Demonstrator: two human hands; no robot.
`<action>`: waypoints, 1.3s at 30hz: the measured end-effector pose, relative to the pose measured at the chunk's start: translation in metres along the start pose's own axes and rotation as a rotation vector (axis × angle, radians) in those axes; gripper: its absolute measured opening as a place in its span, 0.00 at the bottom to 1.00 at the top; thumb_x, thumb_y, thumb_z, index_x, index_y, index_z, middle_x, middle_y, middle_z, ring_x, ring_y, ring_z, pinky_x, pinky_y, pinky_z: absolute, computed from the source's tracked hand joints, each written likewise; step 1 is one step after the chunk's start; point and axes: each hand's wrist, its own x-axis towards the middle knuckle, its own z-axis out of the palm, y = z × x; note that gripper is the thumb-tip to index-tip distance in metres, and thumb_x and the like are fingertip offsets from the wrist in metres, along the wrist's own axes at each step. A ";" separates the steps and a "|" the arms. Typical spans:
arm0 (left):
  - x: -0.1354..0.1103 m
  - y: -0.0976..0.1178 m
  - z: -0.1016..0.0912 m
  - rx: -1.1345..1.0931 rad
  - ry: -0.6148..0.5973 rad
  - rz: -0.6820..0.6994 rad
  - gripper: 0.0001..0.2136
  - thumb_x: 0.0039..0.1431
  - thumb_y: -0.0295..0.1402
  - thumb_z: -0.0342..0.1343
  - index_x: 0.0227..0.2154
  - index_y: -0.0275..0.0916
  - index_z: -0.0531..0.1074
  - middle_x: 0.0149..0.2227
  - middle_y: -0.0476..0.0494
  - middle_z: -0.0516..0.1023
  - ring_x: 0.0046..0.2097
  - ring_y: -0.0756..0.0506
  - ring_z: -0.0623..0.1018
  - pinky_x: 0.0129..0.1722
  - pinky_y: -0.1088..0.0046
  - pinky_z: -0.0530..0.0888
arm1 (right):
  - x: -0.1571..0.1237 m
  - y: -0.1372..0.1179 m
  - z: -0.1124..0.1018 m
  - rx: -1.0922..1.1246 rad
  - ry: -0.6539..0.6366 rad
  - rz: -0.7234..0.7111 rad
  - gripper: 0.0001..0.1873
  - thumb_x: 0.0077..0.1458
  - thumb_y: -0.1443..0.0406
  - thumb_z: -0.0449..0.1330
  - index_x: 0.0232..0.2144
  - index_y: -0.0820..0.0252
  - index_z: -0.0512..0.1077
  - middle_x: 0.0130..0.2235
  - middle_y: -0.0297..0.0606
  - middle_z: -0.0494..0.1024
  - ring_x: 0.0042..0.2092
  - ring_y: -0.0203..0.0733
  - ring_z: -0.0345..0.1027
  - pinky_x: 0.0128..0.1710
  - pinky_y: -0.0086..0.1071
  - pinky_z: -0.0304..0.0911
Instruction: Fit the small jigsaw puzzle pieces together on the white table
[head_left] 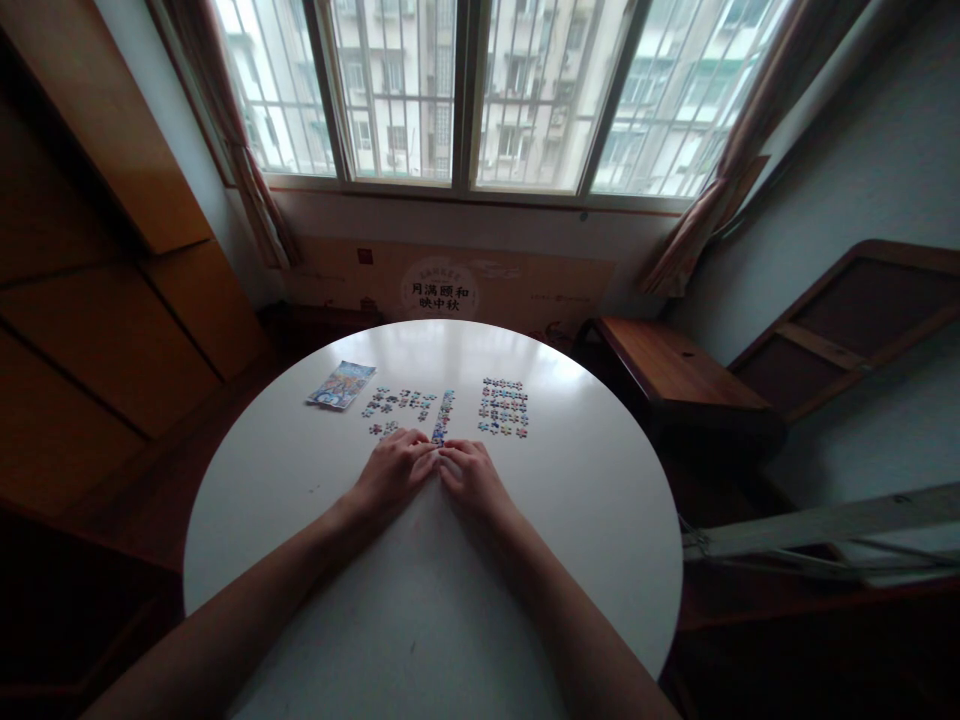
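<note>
Both my hands rest on a round white table (525, 540), fingertips meeting at the near end of a narrow strip of joined puzzle pieces (445, 415). My left hand (394, 470) and my right hand (471, 475) have their fingers curled and pinched together on the strip's lowest piece. Loose puzzle pieces (396, 405) lie scattered left of the strip. A tidier block of puzzle pieces (504, 407) lies to its right. A small printed picture card (342, 384) sits at the far left of the pieces.
A wide barred window (480, 90) with curtains faces me. A wooden side table (675, 375) stands to the right of the round table. Wooden cabinets (112, 300) line the left wall. A leaning wooden frame (847, 330) stands at the right.
</note>
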 end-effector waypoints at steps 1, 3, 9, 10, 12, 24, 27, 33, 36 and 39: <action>0.000 0.001 0.000 0.012 -0.005 0.006 0.10 0.60 0.33 0.53 0.41 0.43 0.76 0.40 0.44 0.75 0.43 0.45 0.72 0.45 0.66 0.69 | 0.000 0.000 0.000 -0.009 0.002 -0.005 0.15 0.52 0.68 0.59 0.44 0.59 0.76 0.49 0.42 0.74 0.50 0.46 0.62 0.53 0.38 0.60; -0.001 0.003 -0.001 0.029 -0.017 0.021 0.09 0.59 0.32 0.54 0.40 0.44 0.76 0.40 0.45 0.75 0.43 0.45 0.71 0.45 0.66 0.69 | 0.000 0.000 0.000 -0.041 0.000 -0.021 0.17 0.53 0.68 0.58 0.46 0.59 0.74 0.52 0.42 0.71 0.52 0.47 0.60 0.54 0.40 0.59; -0.001 0.006 -0.001 0.055 -0.028 0.017 0.09 0.58 0.30 0.54 0.40 0.43 0.75 0.41 0.45 0.75 0.43 0.45 0.71 0.45 0.66 0.69 | 0.000 0.000 -0.001 -0.096 -0.040 -0.033 0.21 0.54 0.66 0.57 0.52 0.59 0.70 0.56 0.41 0.69 0.55 0.49 0.58 0.55 0.43 0.57; -0.001 0.006 -0.001 0.057 -0.027 0.016 0.09 0.58 0.31 0.54 0.40 0.43 0.75 0.41 0.45 0.75 0.43 0.45 0.71 0.45 0.66 0.69 | -0.001 0.000 -0.001 -0.091 -0.042 -0.032 0.21 0.54 0.66 0.58 0.51 0.58 0.71 0.55 0.40 0.70 0.54 0.48 0.58 0.55 0.42 0.57; -0.001 0.006 -0.002 0.057 -0.024 0.015 0.09 0.59 0.31 0.53 0.40 0.43 0.75 0.41 0.45 0.75 0.43 0.44 0.71 0.45 0.66 0.69 | -0.001 0.001 0.000 -0.082 -0.033 -0.030 0.20 0.54 0.66 0.58 0.50 0.57 0.72 0.54 0.40 0.72 0.53 0.47 0.59 0.54 0.42 0.57; -0.001 0.005 -0.003 0.031 -0.022 -0.005 0.09 0.58 0.33 0.54 0.41 0.44 0.75 0.40 0.44 0.75 0.43 0.44 0.72 0.44 0.66 0.69 | -0.002 -0.002 -0.002 -0.023 0.014 -0.018 0.17 0.53 0.67 0.59 0.47 0.55 0.74 0.50 0.40 0.74 0.51 0.46 0.61 0.53 0.40 0.59; -0.001 0.006 -0.003 0.043 -0.025 -0.016 0.09 0.58 0.33 0.54 0.41 0.43 0.75 0.40 0.44 0.75 0.43 0.44 0.72 0.44 0.66 0.69 | -0.002 -0.002 -0.001 -0.021 0.015 -0.013 0.18 0.53 0.67 0.59 0.47 0.55 0.74 0.49 0.39 0.74 0.51 0.46 0.61 0.53 0.40 0.58; -0.001 0.004 0.000 0.049 -0.037 -0.004 0.10 0.58 0.32 0.53 0.41 0.41 0.75 0.42 0.43 0.75 0.45 0.43 0.72 0.46 0.64 0.69 | -0.002 -0.001 0.000 -0.028 0.005 -0.006 0.17 0.54 0.67 0.59 0.47 0.56 0.74 0.50 0.39 0.74 0.51 0.46 0.61 0.53 0.40 0.57; -0.001 0.004 0.000 0.036 -0.037 -0.007 0.10 0.59 0.32 0.53 0.42 0.40 0.75 0.44 0.43 0.75 0.45 0.43 0.72 0.47 0.64 0.69 | -0.002 -0.003 -0.002 -0.039 -0.001 -0.014 0.16 0.54 0.67 0.59 0.46 0.55 0.74 0.51 0.38 0.73 0.51 0.46 0.60 0.53 0.40 0.57; -0.001 0.004 -0.001 0.008 -0.028 -0.011 0.11 0.59 0.31 0.52 0.43 0.41 0.75 0.45 0.43 0.75 0.46 0.43 0.72 0.47 0.63 0.69 | -0.003 -0.005 -0.003 -0.054 -0.018 -0.028 0.16 0.54 0.66 0.59 0.46 0.53 0.74 0.52 0.36 0.73 0.52 0.46 0.60 0.53 0.41 0.57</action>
